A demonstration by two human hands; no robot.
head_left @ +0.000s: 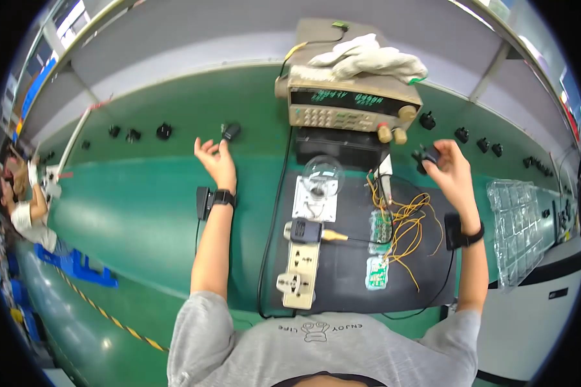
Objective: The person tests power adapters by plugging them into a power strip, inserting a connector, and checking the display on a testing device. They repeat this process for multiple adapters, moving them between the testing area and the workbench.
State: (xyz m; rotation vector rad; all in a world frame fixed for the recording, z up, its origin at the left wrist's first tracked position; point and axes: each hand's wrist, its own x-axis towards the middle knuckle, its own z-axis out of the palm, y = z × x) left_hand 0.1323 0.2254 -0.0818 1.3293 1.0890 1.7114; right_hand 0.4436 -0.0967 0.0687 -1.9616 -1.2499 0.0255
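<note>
Mostly green worktop (142, 193) and floor (77, 335)

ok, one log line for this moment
left hand: open near black adapter, contact unclear | right hand: holding dark plug | power strip: black charger plugged in | bench instrument: display lit, glove on top

The plug (431, 155) and power strip (301, 271) look smooth plastic.

Left side of smooth green tabletop (122, 206) open, up to small black plugs (164, 131) at back. Middle blocked — beige boxy metal instrument (352, 117) behind, cream rectangular power strip (298, 299) in front, tangled thin yellow wires (408, 209) to the strip's right.
</note>
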